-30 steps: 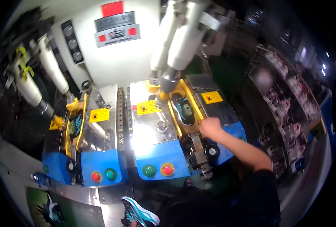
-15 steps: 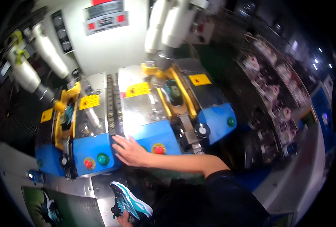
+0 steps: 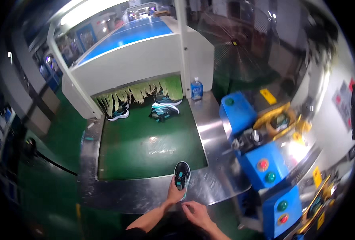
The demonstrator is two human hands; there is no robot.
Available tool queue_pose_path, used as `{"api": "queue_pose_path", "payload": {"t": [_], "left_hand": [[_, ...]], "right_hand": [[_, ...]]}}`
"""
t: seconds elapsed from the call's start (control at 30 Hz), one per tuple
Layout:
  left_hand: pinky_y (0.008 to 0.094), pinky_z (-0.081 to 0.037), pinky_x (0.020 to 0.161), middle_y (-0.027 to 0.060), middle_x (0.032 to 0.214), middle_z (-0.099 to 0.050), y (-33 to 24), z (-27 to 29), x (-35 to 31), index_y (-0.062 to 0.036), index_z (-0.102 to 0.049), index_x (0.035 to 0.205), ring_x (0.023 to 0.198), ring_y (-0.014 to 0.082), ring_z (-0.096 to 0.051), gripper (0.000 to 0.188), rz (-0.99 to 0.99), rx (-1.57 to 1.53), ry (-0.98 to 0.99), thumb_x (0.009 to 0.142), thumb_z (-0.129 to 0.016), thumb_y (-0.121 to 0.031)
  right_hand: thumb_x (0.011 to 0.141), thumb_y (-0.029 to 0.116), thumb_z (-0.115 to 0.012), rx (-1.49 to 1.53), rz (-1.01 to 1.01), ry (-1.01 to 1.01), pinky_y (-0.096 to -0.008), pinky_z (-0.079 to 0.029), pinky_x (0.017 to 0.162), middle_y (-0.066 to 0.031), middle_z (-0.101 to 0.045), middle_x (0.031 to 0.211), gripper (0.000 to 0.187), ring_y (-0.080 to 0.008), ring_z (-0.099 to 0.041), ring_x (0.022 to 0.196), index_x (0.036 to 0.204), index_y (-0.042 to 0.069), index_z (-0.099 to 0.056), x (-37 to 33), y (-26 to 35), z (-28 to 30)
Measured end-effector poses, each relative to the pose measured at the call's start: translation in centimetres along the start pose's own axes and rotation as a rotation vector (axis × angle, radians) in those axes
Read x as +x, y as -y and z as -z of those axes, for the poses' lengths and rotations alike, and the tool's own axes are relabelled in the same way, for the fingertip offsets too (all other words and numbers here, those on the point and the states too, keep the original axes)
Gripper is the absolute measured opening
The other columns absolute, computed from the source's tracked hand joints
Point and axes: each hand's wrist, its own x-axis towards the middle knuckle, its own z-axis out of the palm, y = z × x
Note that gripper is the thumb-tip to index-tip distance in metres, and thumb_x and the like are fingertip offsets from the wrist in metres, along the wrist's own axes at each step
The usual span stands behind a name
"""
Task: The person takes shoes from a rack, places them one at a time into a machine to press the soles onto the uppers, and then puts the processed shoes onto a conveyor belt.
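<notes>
While the left hand [image 3: 176, 194] grips a rounded black-and-turquoise shoe [image 3: 181, 171] over the scuffed metal rim [image 3: 135, 196] of a smooth green belt [image 3: 145, 154], the right hand [image 3: 196, 213], half curled, seemingly empty, hovers near it.

The left of the person's hands [image 3: 175, 195] grips a black sports shoe with teal details and a white sole [image 3: 182, 171], its toe pointing toward a flat green conveyor belt [image 3: 145, 150] framed by a shiny metal counter [image 3: 131, 197], while the right hand [image 3: 196, 213], its fingers loosely bent, is just beside the shoe's heel. At the belt's far end, black-and-teal shoes [image 3: 164, 112] lie at a pale, ragged fringe curtain [image 3: 135, 95] under a white machine housing [image 3: 141, 58]; a blue-labelled clear plastic bottle [image 3: 196, 91] stands to their right, and blue control panels with red and green buttons [image 3: 251, 161] line the right side.
</notes>
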Motion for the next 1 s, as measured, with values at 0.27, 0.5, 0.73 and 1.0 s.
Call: {"api": "queue_pose_path", "payload": {"t": [0.27, 0.5, 0.73, 1.0], "left_hand": [[0.0409, -0.035, 0.102, 0.0257, 0.128, -0.046, -3.3, 7.4, 15.1, 0.0038, -0.042, 0.128, 0.123, 0.0386, -0.041, 0.071, -0.174, 0.117, 0.406, 0.075, -0.072, -0.034], [0.0512, -0.023, 0.105, 0.0260, 0.130, -0.041, 11.5, 21.2, 30.1, 0.0065, -0.040, 0.124, 0.123, 0.0414, -0.034, 0.056, -0.234, 0.485, -0.252, 0.078, -0.061, -0.016], [0.0506, -0.027, 0.106, 0.0181, 0.131, -0.046, 12.3, 24.3, 30.7, 0.0040, -0.048, 0.118, 0.124, 0.0348, -0.041, 0.041, -0.348, 0.370, -0.229, 0.078, -0.052, -0.003], [0.0472, -0.024, 0.108, 0.0145, 0.133, -0.045, 10.9, 25.0, 27.7, 0.0031, -0.046, 0.121, 0.126, 0.0366, -0.037, 0.043, -0.328, 0.450, -0.334, 0.079, -0.050, 0.001]], "right_hand": [[0.079, 0.015, -0.067, -0.093, -0.299, -0.312, -0.0312, -0.051, 0.075, -0.0128, -0.065, 0.089, 0.026, -0.0281, -0.066, 0.083, 0.100, 0.001, -0.061, 12.6, -0.6, 3.9], [0.071, 0.037, -0.075, -0.599, -0.044, 0.027, -0.0402, -0.037, 0.101, -0.0259, -0.042, 0.130, 0.082, -0.0380, -0.043, 0.121, 0.131, -0.003, -0.034, 42.3, 0.2, 8.9], [0.060, 0.029, -0.083, -1.076, -0.234, -0.165, -0.0410, -0.051, 0.077, -0.0232, -0.064, 0.094, 0.083, -0.0378, -0.063, 0.089, 0.122, -0.003, -0.038, 55.3, -13.0, 10.7], [0.070, 0.044, -0.074, -0.218, -0.518, 0.006, -0.0324, -0.051, 0.061, -0.0087, -0.065, 0.076, 0.050, -0.0189, -0.062, 0.066, 0.092, 0.001, -0.063, 40.6, -0.8, 0.7]]}}
